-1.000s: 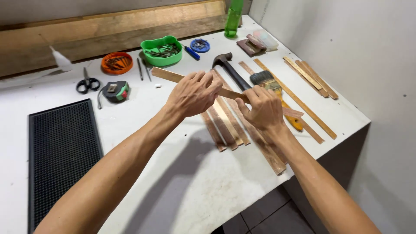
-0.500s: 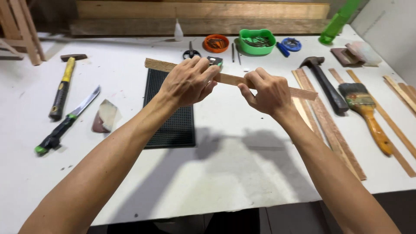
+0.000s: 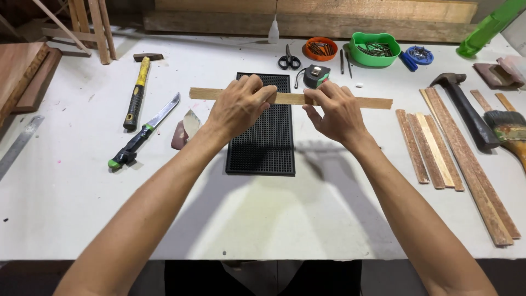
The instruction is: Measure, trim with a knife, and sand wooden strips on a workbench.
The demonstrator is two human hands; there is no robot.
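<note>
Left hand (image 3: 238, 107): closed over a long wooden strip (image 3: 290, 98), fingers curled across its top, gripping left of the strip's middle.
Right hand (image 3: 335, 112): clamped on the same strip just right of the middle — thumb below, fingers on top.
Strip: held level between both hands, its ends jutting out past each, above the far end of the black ribbed mat (image 3: 264, 140).
Beyond the hands: a tape measure (image 3: 316, 75), scissors (image 3: 289, 59), an orange dish (image 3: 320, 48) and a green tub (image 3: 375, 49) of nails.
Left of the left hand: a green-handled knife (image 3: 142, 134) and a yellow-handled hammer (image 3: 137, 90).
Right of the right hand: loose wooden slats (image 3: 438, 145) lying side by side, a claw hammer (image 3: 466, 109), a paintbrush (image 3: 509, 129) — all well apart from the held strip.
</note>
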